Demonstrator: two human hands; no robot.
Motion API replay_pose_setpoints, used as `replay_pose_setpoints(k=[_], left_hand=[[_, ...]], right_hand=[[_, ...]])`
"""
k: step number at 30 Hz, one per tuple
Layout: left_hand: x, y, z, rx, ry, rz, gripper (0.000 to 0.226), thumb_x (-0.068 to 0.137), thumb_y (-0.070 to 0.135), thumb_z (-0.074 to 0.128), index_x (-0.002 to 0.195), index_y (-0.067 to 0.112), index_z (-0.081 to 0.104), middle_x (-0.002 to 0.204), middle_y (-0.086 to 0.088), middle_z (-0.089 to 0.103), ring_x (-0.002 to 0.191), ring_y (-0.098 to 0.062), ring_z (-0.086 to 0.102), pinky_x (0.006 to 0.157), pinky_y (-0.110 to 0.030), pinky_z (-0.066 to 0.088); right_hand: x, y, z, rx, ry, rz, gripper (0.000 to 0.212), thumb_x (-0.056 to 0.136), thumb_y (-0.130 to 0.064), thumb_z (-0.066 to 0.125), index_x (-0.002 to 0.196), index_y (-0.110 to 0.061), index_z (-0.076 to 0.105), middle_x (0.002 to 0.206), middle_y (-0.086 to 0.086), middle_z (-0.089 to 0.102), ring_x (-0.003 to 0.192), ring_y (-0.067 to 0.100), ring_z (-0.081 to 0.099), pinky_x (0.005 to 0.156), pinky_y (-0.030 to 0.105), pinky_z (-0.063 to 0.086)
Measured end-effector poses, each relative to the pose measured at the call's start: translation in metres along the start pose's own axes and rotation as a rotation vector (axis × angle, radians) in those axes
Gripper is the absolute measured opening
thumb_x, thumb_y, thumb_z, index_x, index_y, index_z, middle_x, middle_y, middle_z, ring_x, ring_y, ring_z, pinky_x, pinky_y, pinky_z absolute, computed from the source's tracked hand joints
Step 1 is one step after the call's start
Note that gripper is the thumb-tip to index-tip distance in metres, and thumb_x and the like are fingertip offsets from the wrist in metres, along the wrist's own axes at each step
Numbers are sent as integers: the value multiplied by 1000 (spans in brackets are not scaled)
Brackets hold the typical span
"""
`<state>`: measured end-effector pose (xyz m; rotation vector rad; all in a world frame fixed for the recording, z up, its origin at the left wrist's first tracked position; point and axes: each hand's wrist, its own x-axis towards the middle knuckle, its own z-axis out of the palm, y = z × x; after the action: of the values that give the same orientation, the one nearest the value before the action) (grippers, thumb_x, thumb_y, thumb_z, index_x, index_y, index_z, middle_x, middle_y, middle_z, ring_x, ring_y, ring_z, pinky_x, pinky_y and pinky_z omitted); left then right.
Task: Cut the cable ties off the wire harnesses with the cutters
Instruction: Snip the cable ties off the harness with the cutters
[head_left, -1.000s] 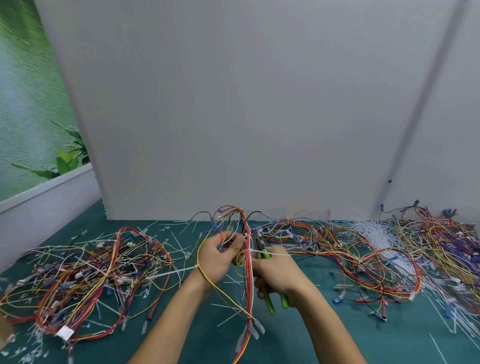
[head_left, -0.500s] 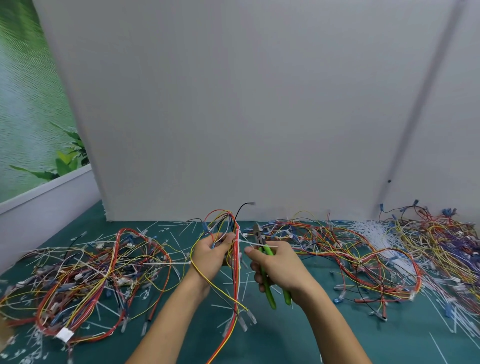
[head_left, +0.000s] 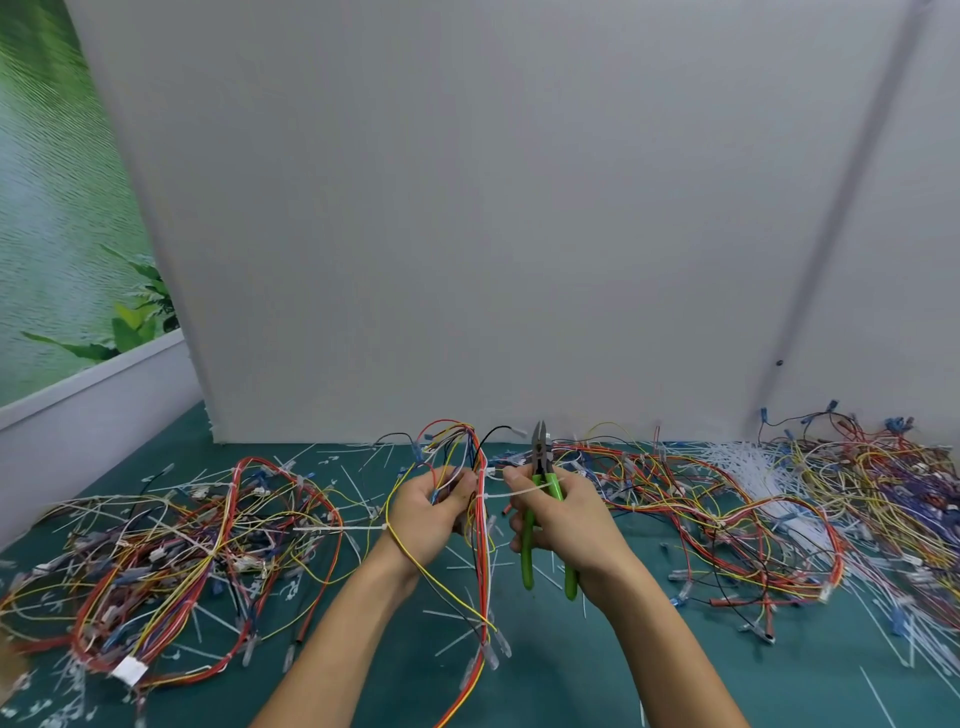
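Observation:
My left hand (head_left: 428, 514) grips a wire harness (head_left: 480, 561) of red, orange and yellow wires, held upright above the green mat; its looped top rises over my fingers and its tail hangs down toward me. A white cable tie (head_left: 511, 491) wraps the bundle, and its tail sticks out to the right across my right hand. My right hand (head_left: 566, 519) holds green-handled cutters (head_left: 543, 499), jaws pointing up and away from the harness. My right thumb and forefinger touch the tie's tail.
A pile of harnesses (head_left: 171, 561) lies on the green mat (head_left: 571, 675) at the left, another tangle (head_left: 727, 509) at the right. Loose white cable ties (head_left: 748, 467) heap at the back right. Cut tie pieces litter the mat. A grey wall panel (head_left: 467, 234) stands behind.
Both hands rose slightly and parted. The cutters swung from the bundle to point upward, and the tie's tail now lies across my right fingers.

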<state>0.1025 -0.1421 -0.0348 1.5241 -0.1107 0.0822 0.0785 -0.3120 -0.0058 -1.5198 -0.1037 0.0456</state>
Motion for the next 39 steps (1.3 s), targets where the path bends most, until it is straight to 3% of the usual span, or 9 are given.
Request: replay_pose_setpoints(k=[8, 15, 19, 23, 26, 30, 32, 34, 39], left_hand=[[-2, 1, 3, 44, -69, -9, 14, 103, 19, 55, 93, 9, 59, 64, 9, 58, 54, -3, 53, 66, -25, 51], [0, 3, 3, -43, 33, -98, 19, 89, 20, 74, 87, 5, 63, 65, -5, 62, 62, -26, 53, 68, -41, 46], [0, 1, 2, 24, 59, -190, 37, 85, 31, 79, 86, -5, 70, 76, -13, 62, 73, -26, 53, 73, -42, 47], [1, 0, 1, 24, 60, -221, 44, 80, 42, 82, 56, 18, 54, 53, -4, 55, 45, -21, 55, 57, -31, 49], [3, -1, 0, -11, 82, -223, 47, 79, 38, 84, 44, 20, 58, 53, -10, 57, 47, -25, 62, 52, -28, 51], [0, 2, 0, -49, 63, -215, 33, 78, 37, 84, 70, 9, 68, 66, -14, 66, 67, -30, 67, 71, -47, 58], [-1, 4, 0, -143, -16, -242, 39, 70, 40, 83, 84, 5, 73, 69, -9, 68, 65, -22, 69, 64, -41, 59], [-1, 6, 0, -231, -93, -259, 31, 74, 39, 78, 82, 9, 75, 73, -6, 67, 64, -16, 66, 56, -32, 54], [1, 7, 1, -331, -165, -228, 27, 79, 37, 77, 86, 13, 71, 73, -5, 58, 63, -15, 57, 55, -29, 49]], right_hand=[[2, 3, -2, -6, 7, -11, 27, 99, -27, 67, 108, -2, 64, 75, 6, 57, 65, 16, 59, 67, 36, 62], [2, 6, -2, -237, 9, -83, 23, 102, -33, 62, 96, -11, 63, 72, 3, 58, 65, 10, 59, 72, 40, 63], [-1, 8, 2, -399, -43, -109, 36, 100, -43, 62, 93, -8, 61, 68, 1, 58, 63, 11, 58, 69, 39, 61], [1, 9, 3, -436, -26, -79, 44, 99, -49, 61, 91, -5, 58, 65, 0, 56, 61, 14, 57, 73, 49, 60], [2, 10, 0, -401, -26, -27, 36, 100, -45, 62, 87, -12, 57, 69, 1, 52, 61, 13, 54, 66, 39, 63], [2, 10, 0, -359, -41, 9, 36, 99, -47, 62, 88, -14, 58, 75, 4, 53, 64, 14, 54, 62, 27, 59], [2, 9, 0, -347, -55, 23, 36, 99, -47, 62, 91, -12, 62, 76, 5, 55, 65, 15, 56, 62, 28, 58], [1, 9, 0, -332, -69, 28, 36, 100, -46, 62, 92, -11, 64, 76, 5, 55, 66, 15, 56, 61, 28, 58], [2, 12, 0, -372, -79, -13, 26, 101, -40, 62, 86, -19, 67, 71, 0, 57, 64, 12, 55, 61, 28, 59]])
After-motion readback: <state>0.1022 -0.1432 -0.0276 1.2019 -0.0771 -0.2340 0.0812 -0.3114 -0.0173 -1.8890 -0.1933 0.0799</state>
